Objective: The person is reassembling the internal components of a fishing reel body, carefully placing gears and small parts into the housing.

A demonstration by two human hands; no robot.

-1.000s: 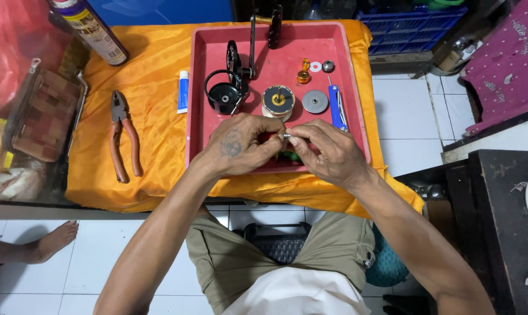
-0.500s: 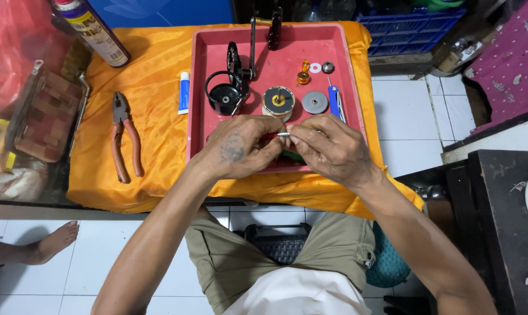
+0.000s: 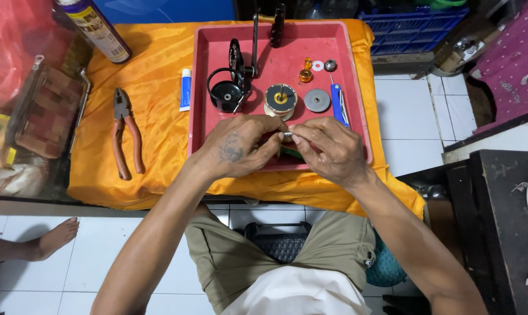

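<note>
My left hand (image 3: 243, 146) and my right hand (image 3: 328, 149) meet over the near edge of a red tray (image 3: 357, 105). Between their fingertips they pinch a small silver metal part (image 3: 288, 135). A green thing partly shows under the hands. On the tray lie a black fishing reel body with its crank (image 3: 234, 81), a spool with yellow centre (image 3: 280, 99), a grey disc (image 3: 317, 100), an orange knob (image 3: 306, 73), a white washer (image 3: 317, 66), a small grey cap (image 3: 330, 65) and a blue-handled tool (image 3: 337, 100).
The tray rests on an orange cloth (image 3: 153, 146) over a low table. On the cloth lie brown-handled pliers (image 3: 125, 134) and a small blue-and-white tube (image 3: 186, 88). A spray can (image 3: 95, 26) stands at the far left. Another person's bare foot (image 3: 48, 239) is on the tiled floor.
Both hands stay together over the tray's near edge; the fingers have shifted slightly around the small part.
</note>
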